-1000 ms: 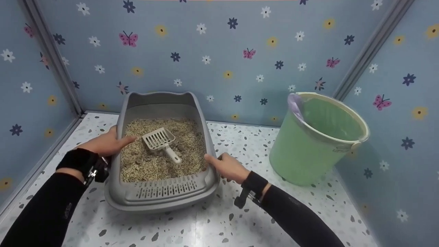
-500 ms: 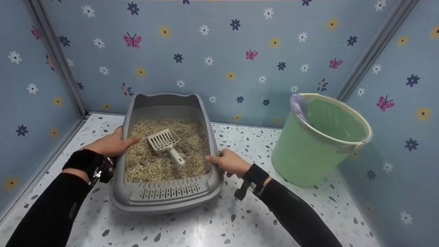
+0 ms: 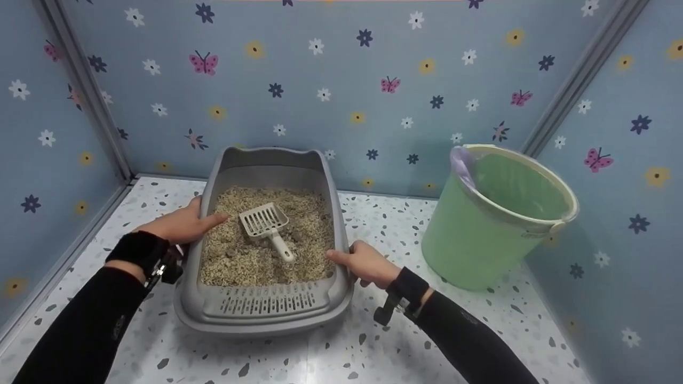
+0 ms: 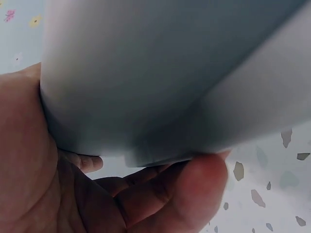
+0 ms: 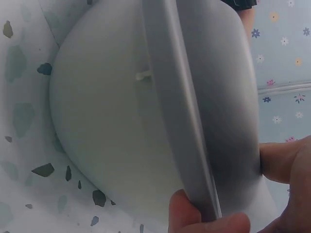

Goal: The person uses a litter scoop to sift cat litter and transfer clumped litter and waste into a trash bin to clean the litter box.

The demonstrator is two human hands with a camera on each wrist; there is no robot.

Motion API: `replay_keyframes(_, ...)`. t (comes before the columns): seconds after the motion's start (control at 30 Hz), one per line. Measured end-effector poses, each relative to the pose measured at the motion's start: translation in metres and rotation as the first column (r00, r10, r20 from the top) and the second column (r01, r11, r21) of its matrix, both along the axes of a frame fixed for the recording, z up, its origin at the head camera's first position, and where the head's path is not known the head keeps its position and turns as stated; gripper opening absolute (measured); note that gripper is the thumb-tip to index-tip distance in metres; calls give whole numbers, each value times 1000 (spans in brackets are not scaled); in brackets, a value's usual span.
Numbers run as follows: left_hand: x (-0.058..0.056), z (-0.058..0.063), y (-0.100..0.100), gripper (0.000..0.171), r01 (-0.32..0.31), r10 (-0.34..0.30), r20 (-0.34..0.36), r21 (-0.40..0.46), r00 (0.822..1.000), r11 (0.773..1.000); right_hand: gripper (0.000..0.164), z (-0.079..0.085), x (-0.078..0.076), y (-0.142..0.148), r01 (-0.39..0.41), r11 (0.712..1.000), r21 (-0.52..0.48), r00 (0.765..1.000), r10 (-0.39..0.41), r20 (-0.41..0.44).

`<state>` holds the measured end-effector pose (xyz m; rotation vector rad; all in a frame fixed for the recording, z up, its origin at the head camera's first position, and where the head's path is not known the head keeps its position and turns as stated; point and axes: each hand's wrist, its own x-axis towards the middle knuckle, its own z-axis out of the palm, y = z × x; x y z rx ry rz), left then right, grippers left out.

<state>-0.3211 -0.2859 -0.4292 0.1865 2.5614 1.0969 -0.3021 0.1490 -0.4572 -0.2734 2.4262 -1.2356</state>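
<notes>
A grey litter box [image 3: 267, 325] with a raised back rim and a slotted front ledge lies between my two hands. Sandy pellet litter [image 3: 240, 266] fills it, and a pale slotted litter scoop [image 3: 267, 221] rests on top, handle toward the front right. My left hand [image 3: 181, 221] grips the left side, thumb over the rim; in the left wrist view its fingers [image 4: 199, 189] curl beneath the grey edge. My right hand [image 3: 368, 264] holds the right side, thumb on top; the right wrist view shows its fingertips [image 5: 187, 213] hooked under the rim. Whether the box touches the floor I cannot tell.
A green bin [image 3: 464, 245] with a cream rim and a lilac bag [image 3: 463, 166] over its edge stands to the right. Blue flowered walls [image 3: 341, 69] close off the back and sides. Speckled white floor [image 3: 373, 346] lies in front.
The litter box has shifted to the right, with the scoop and litter in it. Both hands have moved along with it, keeping their hold. The bin stays put.
</notes>
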Motion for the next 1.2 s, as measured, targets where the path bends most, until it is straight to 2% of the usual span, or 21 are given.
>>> replay_keyframes(0.2,-2,1,4,110,2,-2,18,4,1000,1000,48,1,7,5,0,1000,-2,1000,0,0)
replay_keyframes(0.33,-2,2,7,111,40,-40,-3,-20,999,999,47,0,9,9,-5,1000,-5,1000,5,6)
replay_keyframes(0.57,-3,3,15,108,48,-49,-10,-27,999,998,44,-1,13,16,-23,999,-41,999,24,28)
replay_keyframes(0.77,1,3,21,107,60,-60,-20,-5,998,998,41,0,16,22,-29,999,-45,999,30,24)
replay_keyframes(1.0,1,2,23,106,83,-86,-60,-47,994,995,40,3,18,24,-31,999,-32,999,32,36)
replay_keyframes(1.2,3,2,24,105,63,-63,-29,-4,998,998,43,2,19,26,-37,999,-26,998,39,46)
